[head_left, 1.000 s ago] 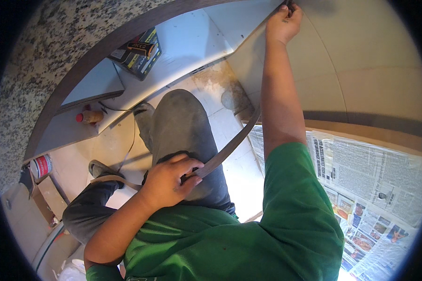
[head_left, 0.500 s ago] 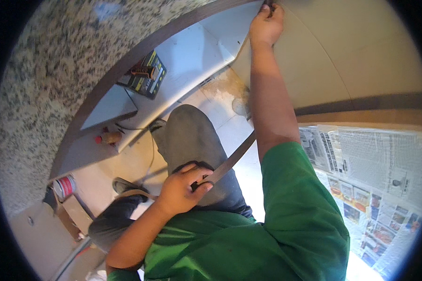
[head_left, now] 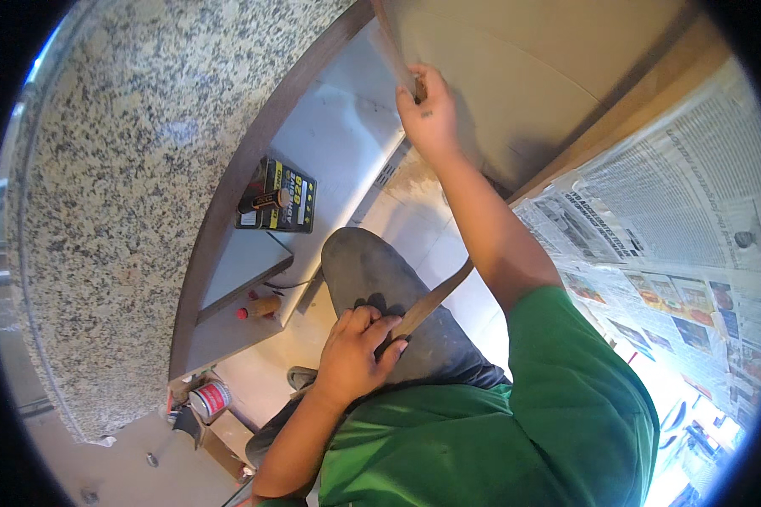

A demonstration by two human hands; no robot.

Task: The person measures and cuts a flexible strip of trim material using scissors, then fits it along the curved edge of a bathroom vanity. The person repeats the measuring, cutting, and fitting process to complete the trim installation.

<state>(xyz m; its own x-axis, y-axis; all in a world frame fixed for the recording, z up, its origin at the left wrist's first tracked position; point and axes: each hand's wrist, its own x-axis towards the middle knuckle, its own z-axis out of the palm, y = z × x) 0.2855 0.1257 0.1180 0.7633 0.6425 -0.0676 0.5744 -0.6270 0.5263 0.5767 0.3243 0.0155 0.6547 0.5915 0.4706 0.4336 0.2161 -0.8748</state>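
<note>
The person's left hand [head_left: 353, 355] is closed over a long, flat, flexible brown strip [head_left: 435, 300], pinched between thumb and fingers just above the knee of the dark grey trousers [head_left: 372, 262]. From there the strip slants up and to the right until it passes behind the right forearm [head_left: 495, 224]. The right hand [head_left: 431, 127] reaches far forward, its thumb and fingers drawn narrow on a brown strip section [head_left: 389, 38] that runs up to the top of the view, beside a broad beige panel [head_left: 516, 51]. The forearm covers the middle, so whether both lengths are one piece cannot be told.

To the left curves a speckled grey-and-beige granite desk [head_left: 152, 194] with a dark brown edge [head_left: 254, 131]. Beyond that edge, a rectangular black-and-yellow can [head_left: 300, 207] stands on a pale cabinet base [head_left: 347, 144], with a dark cylinder marked in orange [head_left: 262, 201] against it. Nearer lies a small orange-brown bottle with a red cap [head_left: 265, 308], and a round red-and-white tin [head_left: 210, 400] sits farther down. Printed newspaper sheets [head_left: 617, 237] cover the surface at the right.
</note>
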